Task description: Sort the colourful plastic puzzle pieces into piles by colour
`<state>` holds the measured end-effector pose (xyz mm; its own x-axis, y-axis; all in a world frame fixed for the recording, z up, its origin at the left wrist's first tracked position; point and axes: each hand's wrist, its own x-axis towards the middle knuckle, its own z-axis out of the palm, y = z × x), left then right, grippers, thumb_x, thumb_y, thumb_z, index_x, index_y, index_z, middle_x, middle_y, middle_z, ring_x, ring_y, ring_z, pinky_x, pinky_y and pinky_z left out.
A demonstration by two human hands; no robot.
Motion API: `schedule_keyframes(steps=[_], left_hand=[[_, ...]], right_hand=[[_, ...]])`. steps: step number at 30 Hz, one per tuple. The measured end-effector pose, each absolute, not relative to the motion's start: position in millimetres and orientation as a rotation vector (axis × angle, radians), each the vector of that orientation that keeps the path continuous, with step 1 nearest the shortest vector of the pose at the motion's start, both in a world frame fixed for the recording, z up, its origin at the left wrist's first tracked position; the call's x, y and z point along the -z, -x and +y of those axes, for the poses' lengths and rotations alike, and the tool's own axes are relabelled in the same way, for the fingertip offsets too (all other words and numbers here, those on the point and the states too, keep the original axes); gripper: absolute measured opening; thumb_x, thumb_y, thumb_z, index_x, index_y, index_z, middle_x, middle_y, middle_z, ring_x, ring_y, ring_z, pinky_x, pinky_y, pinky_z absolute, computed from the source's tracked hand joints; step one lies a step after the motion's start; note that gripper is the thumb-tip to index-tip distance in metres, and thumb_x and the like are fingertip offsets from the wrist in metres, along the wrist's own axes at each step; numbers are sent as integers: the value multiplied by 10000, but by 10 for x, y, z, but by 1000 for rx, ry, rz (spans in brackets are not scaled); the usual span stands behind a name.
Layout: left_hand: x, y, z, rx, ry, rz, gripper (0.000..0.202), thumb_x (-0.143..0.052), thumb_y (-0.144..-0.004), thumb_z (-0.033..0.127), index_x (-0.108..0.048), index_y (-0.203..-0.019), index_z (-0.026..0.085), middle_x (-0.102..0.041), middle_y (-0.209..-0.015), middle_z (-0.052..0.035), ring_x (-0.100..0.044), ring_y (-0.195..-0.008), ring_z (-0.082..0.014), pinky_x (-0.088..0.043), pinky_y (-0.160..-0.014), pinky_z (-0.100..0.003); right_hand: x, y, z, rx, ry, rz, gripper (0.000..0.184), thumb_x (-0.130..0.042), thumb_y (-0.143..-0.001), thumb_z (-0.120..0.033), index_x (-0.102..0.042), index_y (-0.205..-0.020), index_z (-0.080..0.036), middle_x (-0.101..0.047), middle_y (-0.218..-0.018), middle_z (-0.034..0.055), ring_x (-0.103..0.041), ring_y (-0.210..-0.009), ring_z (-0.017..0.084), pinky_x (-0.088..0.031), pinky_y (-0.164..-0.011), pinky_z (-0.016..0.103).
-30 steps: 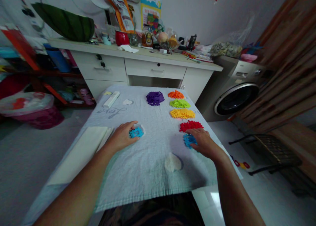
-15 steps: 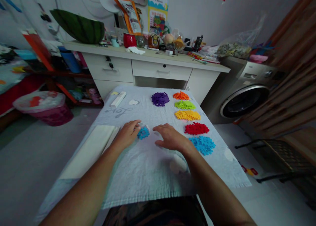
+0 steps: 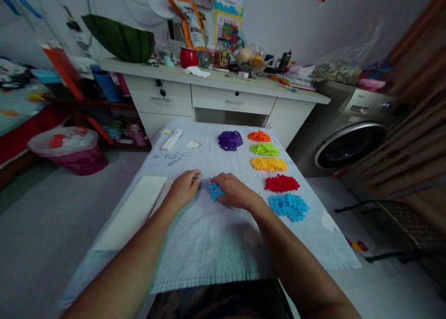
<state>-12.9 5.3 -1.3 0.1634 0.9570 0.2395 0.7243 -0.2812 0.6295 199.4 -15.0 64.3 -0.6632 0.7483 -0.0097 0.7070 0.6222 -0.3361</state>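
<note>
A small blue assembly of interlocking plastic pieces [image 3: 215, 191] is just above or on the cloth-covered table, in the middle; which of the two I cannot tell. My right hand [image 3: 232, 189] grips its right side between thumb and fingers. To the left, my left hand [image 3: 184, 188] is apart from the blue assembly, its fingers loosely bent with nothing visible in them. Along the table's right side lie heaps of small pieces: blue [image 3: 289, 207], red [image 3: 282, 183], yellow [image 3: 269, 164], lime green [image 3: 265, 149] and orange [image 3: 259, 136]. A purple heap [image 3: 230, 141] is farther back, near the middle.
A long off-white flat object [image 3: 132, 212] lies on the table's left side, and a white oblong box [image 3: 172, 140] is at the back left. Behind the table stands a white desk [image 3: 230, 98] with many items on top. A washing machine [image 3: 344, 123] is on the right.
The blue assembly has passed from beside my left hand to my right hand, which has closed on it. My left hand has let go. The view has shifted slightly.
</note>
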Motion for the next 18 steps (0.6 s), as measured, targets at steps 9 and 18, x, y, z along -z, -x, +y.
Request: schedule_keyframes(steps=[9,18], left_hand=[[102,150,61,-858,-2072,1579,351,-520,-811,356,-617,-1103,189,-650,-1057,-71,-646,-864,-194,-510,-807,-327],[-12,114,9,-797,-2081,1582,341,-509,-799,374,-619,-1063,188,-627,-1069,-66,-625,-816,-181,-505,-785,-321]], right_hand=[[-924,-3151,-724,-362,1677,-2494,533,-660,-763,-181,-569,-1289,-174,-611,-1271,126,-527,-1196,277,-368,-1041,451],[-817,-3450,-918,-230,2000,-2371,585,-624,-748,-134,-562,-1324,-220,-573,-1345,106,-462,-1240,328,-336,-1025,518]])
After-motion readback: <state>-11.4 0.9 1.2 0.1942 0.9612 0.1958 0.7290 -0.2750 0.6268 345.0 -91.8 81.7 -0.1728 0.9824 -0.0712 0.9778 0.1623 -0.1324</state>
